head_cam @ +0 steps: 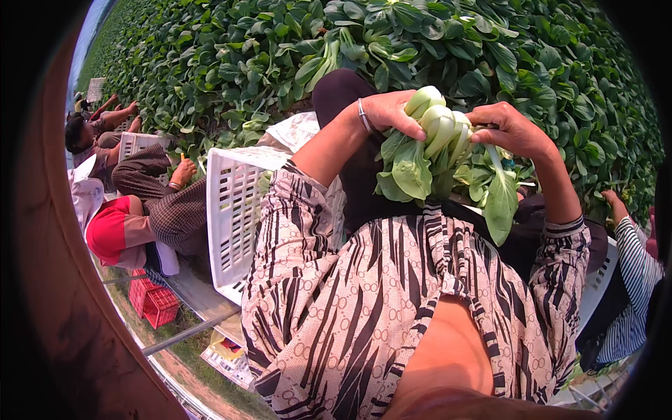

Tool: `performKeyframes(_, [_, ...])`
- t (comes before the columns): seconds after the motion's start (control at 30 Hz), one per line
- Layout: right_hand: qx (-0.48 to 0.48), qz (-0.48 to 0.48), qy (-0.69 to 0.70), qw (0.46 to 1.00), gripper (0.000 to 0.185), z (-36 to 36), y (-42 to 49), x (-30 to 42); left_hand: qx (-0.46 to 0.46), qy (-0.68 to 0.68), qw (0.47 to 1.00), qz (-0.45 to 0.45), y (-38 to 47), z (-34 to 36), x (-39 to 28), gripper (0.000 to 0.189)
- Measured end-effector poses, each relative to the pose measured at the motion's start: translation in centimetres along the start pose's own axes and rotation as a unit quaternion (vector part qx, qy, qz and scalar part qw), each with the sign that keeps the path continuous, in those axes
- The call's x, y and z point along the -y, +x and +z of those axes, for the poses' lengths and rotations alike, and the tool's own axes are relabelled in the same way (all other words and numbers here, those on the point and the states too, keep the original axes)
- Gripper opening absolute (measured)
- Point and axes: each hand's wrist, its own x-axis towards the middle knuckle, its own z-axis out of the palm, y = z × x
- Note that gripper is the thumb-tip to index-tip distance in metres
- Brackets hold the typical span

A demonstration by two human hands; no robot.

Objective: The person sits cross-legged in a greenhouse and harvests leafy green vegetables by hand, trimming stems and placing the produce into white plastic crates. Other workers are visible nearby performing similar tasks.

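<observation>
Several bok choy heads (438, 123) are bunched in my left hand (392, 113), their pale bases upward and their green leaves hanging over my dark trousers. My right hand (506, 128) touches the right side of the bunch, thumb and fingers pinched around a stalk whose single long leaf (500, 205) hangs down apart from the others. More small leaves show below and between the hands. What lies behind the bunch is hidden.
A white plastic crate (233, 220) stands at my left, white sacking (296, 128) beside it. Dense bok choy plants (236, 63) grow ahead. Co-workers sit at the left; a striped sleeve (635, 268) shows at the right. Red crates (153, 299) and a metal bar (191, 331) lie lower left.
</observation>
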Motion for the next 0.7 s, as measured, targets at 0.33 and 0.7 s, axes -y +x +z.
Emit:
performKeyframes(0.33, [0.064, -0.065, 0.042, 0.995, 0.027, 2.5, 0.1, 1.7, 0.013, 0.026, 0.992, 0.119, -5.8, 4.6, 3.6, 0.067])
performKeyframes(0.7, [-0.242, 0.278, 0.099, 0.924, 0.029, -1.3, -5.8, -16.1, -0.451, 0.293, 0.837, 0.101, -32.7, 10.1, -1.0, 0.062])
